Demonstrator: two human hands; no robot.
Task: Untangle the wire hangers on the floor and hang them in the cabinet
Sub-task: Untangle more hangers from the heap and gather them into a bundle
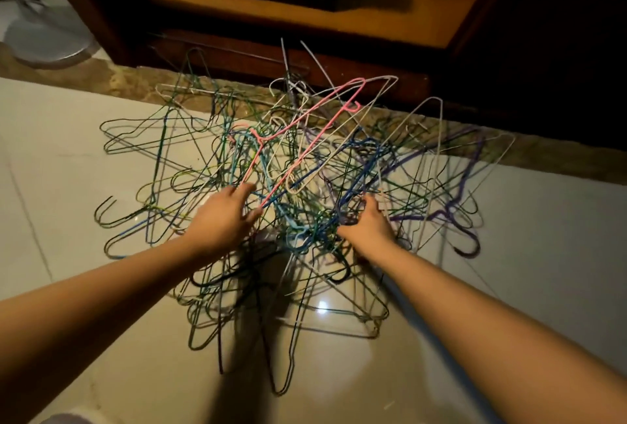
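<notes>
Left hand (224, 220) perhaps pinches hangers (305, 169); right hand (369, 223) grips.

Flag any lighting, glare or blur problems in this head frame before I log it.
Head view: dim warm light, cabinet interior almost black; a small glare spot on the glossy floor under the hanger pile; arm shadows fall toward the camera; edges bend from the wide angle; left hand and right hand slightly soft.

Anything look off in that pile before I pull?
Yes. The hangers lie in one knotted heap on the floor, hooks and frames threaded through each other. A pink hanger sticks up tilted from the top, crossed with a white hanger.
</notes>
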